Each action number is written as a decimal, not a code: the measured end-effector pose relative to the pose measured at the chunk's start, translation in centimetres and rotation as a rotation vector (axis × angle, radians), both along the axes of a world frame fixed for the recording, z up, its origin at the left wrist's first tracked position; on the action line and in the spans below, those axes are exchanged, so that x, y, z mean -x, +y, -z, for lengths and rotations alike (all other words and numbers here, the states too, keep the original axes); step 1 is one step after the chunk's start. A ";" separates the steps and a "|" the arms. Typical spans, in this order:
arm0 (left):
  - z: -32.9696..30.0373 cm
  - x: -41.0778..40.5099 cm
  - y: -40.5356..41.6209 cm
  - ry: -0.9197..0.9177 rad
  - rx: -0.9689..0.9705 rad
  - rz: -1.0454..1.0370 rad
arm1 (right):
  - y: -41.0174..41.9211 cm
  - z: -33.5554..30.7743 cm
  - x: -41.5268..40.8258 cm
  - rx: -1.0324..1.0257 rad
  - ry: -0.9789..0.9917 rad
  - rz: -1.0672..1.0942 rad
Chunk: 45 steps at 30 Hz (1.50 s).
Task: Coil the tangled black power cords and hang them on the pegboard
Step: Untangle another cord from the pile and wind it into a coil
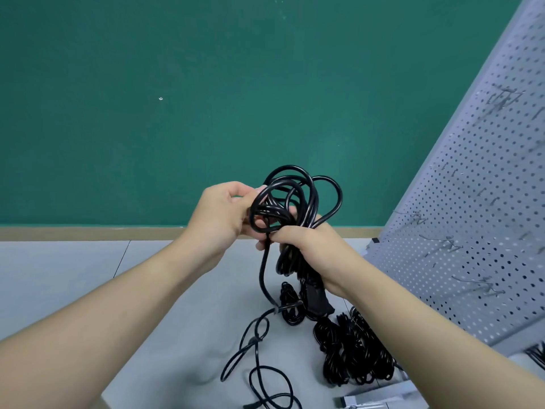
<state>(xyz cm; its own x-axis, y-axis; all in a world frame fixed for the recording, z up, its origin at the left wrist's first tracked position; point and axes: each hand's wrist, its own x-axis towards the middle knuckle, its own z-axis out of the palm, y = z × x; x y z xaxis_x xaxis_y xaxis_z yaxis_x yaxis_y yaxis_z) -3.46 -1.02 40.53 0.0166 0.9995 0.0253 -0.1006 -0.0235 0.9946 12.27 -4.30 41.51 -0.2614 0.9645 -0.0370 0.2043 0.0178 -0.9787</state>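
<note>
Holding a bundle of black cord (290, 199) up in front of the green wall (147, 84), I have both hands on it; my left hand (221, 214) sits at the left side of the loops, fingers curled in around the strands near the middle of the bundle; my right hand (309, 246) is wrapped around the gathered lower part of the loops, thumb and fingers closed on them; the two hands are just beside each other, with the loops fanning out above and between them; one strand drops from between my hands and curves down to the grey table (59, 290), where it joins a loose tail of cord (259, 358) lying in open curls; a plug end (317, 302) hangs just below my right wrist; a pile of other black cords (354, 355) lies on the table near my right forearm, partly hidden by it; the grey pegboard (472, 216) stands tilted at the right, well above the pile, with several metal hooks (413, 216) sticking out of it; no cord is visible on those hooks; a small pale object at the bottom edge is too blurred to name.
</note>
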 end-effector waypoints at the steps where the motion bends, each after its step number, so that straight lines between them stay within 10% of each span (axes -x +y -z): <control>1: -0.1 0.1 0.0 -0.015 0.018 0.023 | -0.1 0.0 0.0 0.016 -0.009 -0.001; 12: 2.3 -1.5 -1.4 -0.025 0.253 0.361 | 0.5 -1.1 -0.9 0.085 0.230 0.218; 21: 3.5 -1.4 -2.8 0.273 0.087 0.511 | 2.3 -2.2 -3.7 0.123 0.432 0.441; 39: 1.6 2.1 -1.3 1.146 -0.259 0.502 | 3.7 -2.6 -6.2 -0.057 0.113 0.656; 45: 0.6 3.3 -2.3 0.851 0.069 0.822 | 3.9 -2.7 -6.6 -0.031 0.105 0.700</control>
<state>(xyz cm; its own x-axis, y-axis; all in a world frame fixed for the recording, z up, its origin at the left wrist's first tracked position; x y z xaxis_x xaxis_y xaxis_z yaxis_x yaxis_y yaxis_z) -6.77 -3.30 39.96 0.6398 0.6800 -0.3582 0.6343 -0.2040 0.7456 18.83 -0.40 44.24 0.4195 0.9076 -0.0154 0.0827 -0.0551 -0.9950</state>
